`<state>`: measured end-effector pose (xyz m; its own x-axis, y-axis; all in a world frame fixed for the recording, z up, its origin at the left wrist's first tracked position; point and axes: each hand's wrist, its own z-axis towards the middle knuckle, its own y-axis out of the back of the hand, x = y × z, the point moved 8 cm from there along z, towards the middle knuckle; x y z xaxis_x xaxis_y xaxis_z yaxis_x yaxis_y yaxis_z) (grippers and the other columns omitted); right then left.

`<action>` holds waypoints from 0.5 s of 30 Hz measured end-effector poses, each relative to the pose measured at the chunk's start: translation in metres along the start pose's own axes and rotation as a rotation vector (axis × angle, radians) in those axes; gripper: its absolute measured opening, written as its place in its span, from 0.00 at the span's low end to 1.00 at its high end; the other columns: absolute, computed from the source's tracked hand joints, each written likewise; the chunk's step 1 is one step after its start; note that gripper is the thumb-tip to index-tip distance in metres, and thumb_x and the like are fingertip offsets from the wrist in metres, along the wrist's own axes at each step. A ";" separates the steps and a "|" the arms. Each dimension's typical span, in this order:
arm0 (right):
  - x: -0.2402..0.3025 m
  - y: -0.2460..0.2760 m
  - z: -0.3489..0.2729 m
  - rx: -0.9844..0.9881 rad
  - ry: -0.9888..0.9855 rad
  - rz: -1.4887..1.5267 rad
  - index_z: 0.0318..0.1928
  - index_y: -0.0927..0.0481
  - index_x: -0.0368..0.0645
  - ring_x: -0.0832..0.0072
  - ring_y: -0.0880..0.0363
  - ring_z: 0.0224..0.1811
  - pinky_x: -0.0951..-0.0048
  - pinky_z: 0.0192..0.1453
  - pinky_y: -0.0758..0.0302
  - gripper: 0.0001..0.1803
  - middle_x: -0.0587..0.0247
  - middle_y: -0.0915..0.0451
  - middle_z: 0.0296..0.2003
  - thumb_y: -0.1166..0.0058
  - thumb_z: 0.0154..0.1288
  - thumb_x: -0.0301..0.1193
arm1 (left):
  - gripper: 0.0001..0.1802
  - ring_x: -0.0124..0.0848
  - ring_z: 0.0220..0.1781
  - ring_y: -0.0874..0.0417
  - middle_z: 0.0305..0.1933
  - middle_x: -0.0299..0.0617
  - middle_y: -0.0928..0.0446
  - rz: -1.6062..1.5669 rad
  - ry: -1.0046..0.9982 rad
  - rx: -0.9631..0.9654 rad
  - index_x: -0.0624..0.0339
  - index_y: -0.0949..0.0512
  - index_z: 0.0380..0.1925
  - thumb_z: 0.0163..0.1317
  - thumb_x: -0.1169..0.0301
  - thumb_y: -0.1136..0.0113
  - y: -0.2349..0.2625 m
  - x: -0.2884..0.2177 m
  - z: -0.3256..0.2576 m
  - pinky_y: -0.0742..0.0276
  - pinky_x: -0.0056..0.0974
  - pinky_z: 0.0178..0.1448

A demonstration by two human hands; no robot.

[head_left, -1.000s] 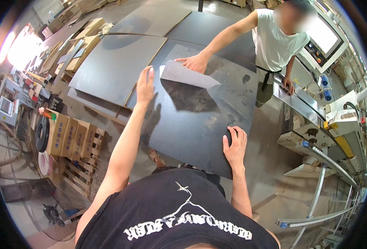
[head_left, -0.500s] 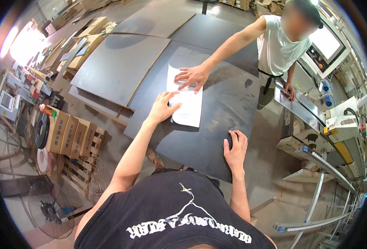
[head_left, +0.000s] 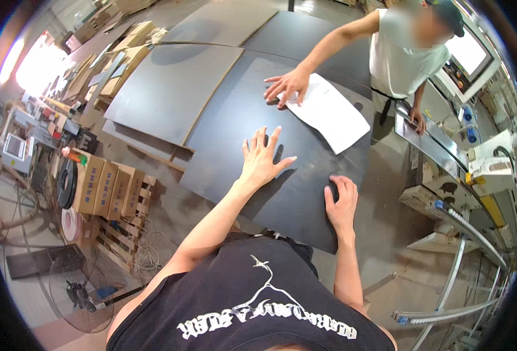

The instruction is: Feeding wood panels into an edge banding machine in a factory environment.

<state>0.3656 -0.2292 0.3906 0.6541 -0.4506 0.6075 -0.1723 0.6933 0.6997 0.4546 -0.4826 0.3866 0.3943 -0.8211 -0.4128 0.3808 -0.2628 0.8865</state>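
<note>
A large dark grey board [head_left: 223, 158] lies flat in front of me. My left hand [head_left: 260, 161] is over its middle, fingers spread and nothing held. At the board's right edge rests my right hand [head_left: 342, 206], its fingers bent and thumb apart; a dark patch between them looks like shadow. Farther off, a white sheet of paper [head_left: 335, 114] lies at a slant on the board, apart from both my hands. A co-worker's hand [head_left: 289, 88] with spread fingers reaches over the paper's left end.
More grey boards [head_left: 170, 88] lie to the far left. The co-worker [head_left: 407, 64] stands at the far right, beside a machine with a screen [head_left: 471, 58]. Cardboard boxes [head_left: 97, 187] sit on a wooden pallet at left, near a fan [head_left: 80, 295]. Metal rails [head_left: 463, 213] run at right.
The paper has moved right and turned, away from my left hand. My left hand has shifted right and spread its fingers. The co-worker's hand is a little farther off.
</note>
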 end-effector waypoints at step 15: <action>-0.064 -0.090 0.149 0.283 0.170 -0.554 0.78 0.43 0.55 0.51 0.55 0.81 0.30 0.78 0.59 0.41 0.49 0.49 0.78 0.46 0.64 0.28 | 0.15 0.34 0.47 0.14 0.46 0.44 0.16 -0.742 0.322 -0.024 0.62 0.21 0.51 0.72 0.64 0.40 0.027 0.047 -0.055 0.21 0.41 0.59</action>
<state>0.2292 -0.3465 0.3448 0.8056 -0.5876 0.0756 0.0526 0.1980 0.9788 0.5293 -0.5007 0.3796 0.2518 -0.2500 -0.9349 0.6542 -0.6679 0.3548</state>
